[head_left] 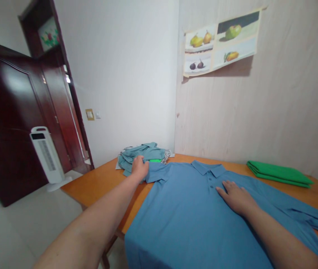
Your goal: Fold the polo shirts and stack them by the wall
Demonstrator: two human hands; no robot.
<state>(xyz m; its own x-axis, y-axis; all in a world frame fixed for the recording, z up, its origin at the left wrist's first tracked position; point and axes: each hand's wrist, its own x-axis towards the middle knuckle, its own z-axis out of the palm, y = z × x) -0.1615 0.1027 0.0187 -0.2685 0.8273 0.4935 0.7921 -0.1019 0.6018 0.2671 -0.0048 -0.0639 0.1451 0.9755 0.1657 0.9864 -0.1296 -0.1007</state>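
A blue long-sleeved polo shirt (187,209) lies front side up across the table, its collar toward the wall and its lower part running past the near edge. My left hand (140,168) is closed on the shirt's left-side sleeve, which is bunched short at the grip. Flat on the chest, just beside the button placket, rests my right hand (239,196) with its fingers stretched out. The other sleeve reaches out to the right with creases near its end. Just behind my left hand sits a heap of crumpled grey-blue clothes (142,151).
The orange wooden table (97,183) stands against the wall. A folded green cloth (279,173) lies at its back right. A white tower heater or fan (47,155) stands on the floor by the dark red door (10,112). Fruit pictures (223,43) hang above.
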